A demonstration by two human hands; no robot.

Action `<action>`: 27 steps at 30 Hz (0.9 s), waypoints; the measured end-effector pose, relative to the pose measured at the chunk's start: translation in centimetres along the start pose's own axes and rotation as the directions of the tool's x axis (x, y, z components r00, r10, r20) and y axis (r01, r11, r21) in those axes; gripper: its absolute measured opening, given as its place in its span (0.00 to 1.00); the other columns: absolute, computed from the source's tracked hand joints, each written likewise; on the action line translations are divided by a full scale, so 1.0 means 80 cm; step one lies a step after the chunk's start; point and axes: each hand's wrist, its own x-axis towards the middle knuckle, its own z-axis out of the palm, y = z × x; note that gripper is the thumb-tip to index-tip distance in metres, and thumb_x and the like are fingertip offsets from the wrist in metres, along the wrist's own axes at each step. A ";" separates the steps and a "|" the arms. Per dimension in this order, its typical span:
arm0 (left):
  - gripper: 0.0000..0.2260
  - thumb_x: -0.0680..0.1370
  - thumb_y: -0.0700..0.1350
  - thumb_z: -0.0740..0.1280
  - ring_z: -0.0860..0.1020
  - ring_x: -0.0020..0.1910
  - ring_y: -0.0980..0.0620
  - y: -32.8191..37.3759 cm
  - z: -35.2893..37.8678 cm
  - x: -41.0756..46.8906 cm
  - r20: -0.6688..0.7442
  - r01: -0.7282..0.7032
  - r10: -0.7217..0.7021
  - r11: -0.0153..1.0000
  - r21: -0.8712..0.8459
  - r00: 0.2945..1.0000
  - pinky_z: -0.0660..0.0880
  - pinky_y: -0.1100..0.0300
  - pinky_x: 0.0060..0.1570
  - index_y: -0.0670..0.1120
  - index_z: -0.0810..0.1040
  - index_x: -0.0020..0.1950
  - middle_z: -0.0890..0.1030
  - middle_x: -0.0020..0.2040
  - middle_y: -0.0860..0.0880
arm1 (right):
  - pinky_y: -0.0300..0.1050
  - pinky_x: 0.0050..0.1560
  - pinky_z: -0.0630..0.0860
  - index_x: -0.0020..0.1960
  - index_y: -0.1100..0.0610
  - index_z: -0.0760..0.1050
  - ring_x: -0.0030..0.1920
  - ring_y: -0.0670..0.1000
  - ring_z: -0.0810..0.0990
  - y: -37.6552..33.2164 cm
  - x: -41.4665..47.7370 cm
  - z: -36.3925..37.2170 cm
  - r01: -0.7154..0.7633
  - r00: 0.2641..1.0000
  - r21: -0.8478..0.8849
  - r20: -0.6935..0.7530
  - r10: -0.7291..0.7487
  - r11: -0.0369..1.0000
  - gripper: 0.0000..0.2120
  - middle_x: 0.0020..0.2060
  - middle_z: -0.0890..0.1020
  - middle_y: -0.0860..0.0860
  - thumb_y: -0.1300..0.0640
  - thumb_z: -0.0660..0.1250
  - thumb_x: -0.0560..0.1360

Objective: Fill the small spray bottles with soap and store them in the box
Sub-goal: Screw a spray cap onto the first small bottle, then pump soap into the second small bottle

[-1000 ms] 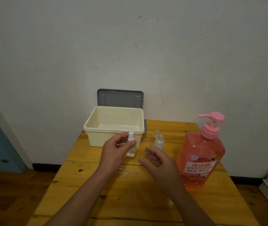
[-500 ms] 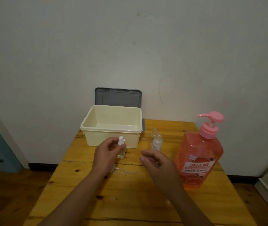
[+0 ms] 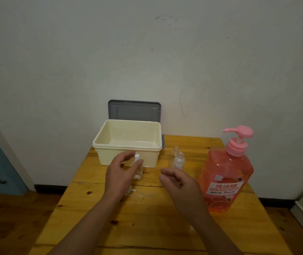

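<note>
While the right hand [image 3: 179,183] hangs over the wooden table [image 3: 147,227] with fingers loosely curled and nothing visible in them, the left hand [image 3: 119,173], apart from it and slightly farther in, grips a small capped spray bottle [image 3: 137,161] just in front of the box. Beside the left wrist lies a loose sprayer head [image 3: 131,190] with its thin dip tube, which a careless forearm could sweep off the edge. Beyond the right hand stand two clear uncapped bottles [image 3: 177,161], close together and likely light, so a reach could topple both. The pink pump bottle of dish soap [image 3: 226,173] has a broad spout (a poor match for such narrow necks), so soap may run down the outside. The cream box [image 3: 110,155] looks empty, though its front wall hides the near floor. Fingers hide the held bottle's body, so its contents and whether it rests on the table are unclear. The box hides the lower part of the grey lid [image 3: 134,111] leaning against the wall.
</note>
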 end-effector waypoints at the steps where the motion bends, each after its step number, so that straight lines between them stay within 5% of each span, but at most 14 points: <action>1: 0.15 0.74 0.49 0.73 0.75 0.55 0.60 0.005 0.000 -0.002 -0.023 -0.015 0.015 1.000 -0.006 1.000 0.72 0.63 0.52 0.53 0.79 0.59 0.79 0.54 0.57 | 0.31 0.50 0.76 0.58 0.49 0.79 0.50 0.35 0.79 -0.001 0.000 0.000 0.002 1.000 0.006 -0.001 -0.002 1.000 0.12 0.50 0.82 0.40 0.52 0.69 0.75; 5: 0.15 0.75 0.48 0.71 0.76 0.56 0.61 0.029 0.000 -0.011 -0.068 -0.102 0.097 0.993 -0.061 0.993 0.73 0.67 0.52 0.52 0.78 0.61 0.79 0.56 0.58 | 0.34 0.51 0.77 0.59 0.49 0.79 0.51 0.36 0.79 -0.006 0.000 -0.003 0.020 1.000 0.026 -0.008 -0.020 0.999 0.12 0.52 0.82 0.42 0.53 0.69 0.76; 13: 0.12 0.78 0.44 0.68 0.78 0.55 0.64 0.068 0.018 -0.017 0.139 -0.090 0.126 0.967 -0.238 0.982 0.75 0.71 0.51 0.50 0.79 0.62 0.82 0.56 0.56 | 0.25 0.46 0.73 0.60 0.47 0.76 0.51 0.32 0.76 -0.030 -0.007 -0.015 0.084 0.996 0.085 -0.044 -0.080 0.993 0.12 0.54 0.80 0.43 0.54 0.67 0.77; 18: 0.14 0.78 0.37 0.66 0.79 0.57 0.60 0.071 0.031 -0.021 0.228 -0.028 0.102 0.952 -0.304 0.968 0.76 0.70 0.54 0.47 0.78 0.63 0.82 0.58 0.52 | 0.27 0.50 0.74 0.56 0.41 0.75 0.54 0.32 0.76 -0.051 -0.015 -0.028 0.150 0.987 0.125 -0.077 -0.141 0.981 0.11 0.55 0.79 0.39 0.55 0.67 0.77; 27: 0.20 0.75 0.48 0.71 0.74 0.64 0.57 0.064 0.072 -0.030 0.329 -0.017 0.069 0.987 -0.157 0.942 0.72 0.51 0.66 0.51 0.74 0.66 0.78 0.63 0.55 | 0.29 0.49 0.74 0.58 0.48 0.78 0.53 0.36 0.78 -0.093 -0.026 -0.066 0.253 0.962 0.149 -0.143 -0.233 0.956 0.11 0.51 0.82 0.40 0.56 0.66 0.77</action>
